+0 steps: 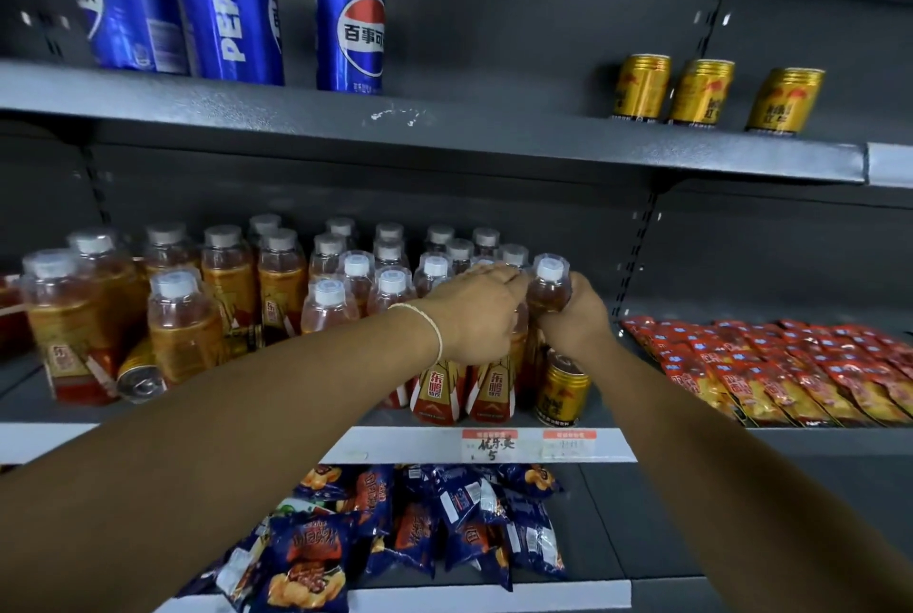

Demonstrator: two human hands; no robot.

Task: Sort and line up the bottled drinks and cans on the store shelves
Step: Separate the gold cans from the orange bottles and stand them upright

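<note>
Three Pepsi cans (227,4) and three gold cans (700,91) on the upper shelf (494,138); below it, two more gold cans (563,390) and over twenty bottles (281,276).

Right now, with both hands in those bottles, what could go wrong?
The right hand grips the end bottle above a gold can standing near the shelf edge; a bump might knock that can off. The left hand is among tightly packed bottles, so a push may topple neighbours. The tipped can could roll.

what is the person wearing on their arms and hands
Both arms are bare, with no sleeves or gloves in view. A thin pale string bracelet circles the wrist of the left hand. The right hand shows no ring or watch.
</note>
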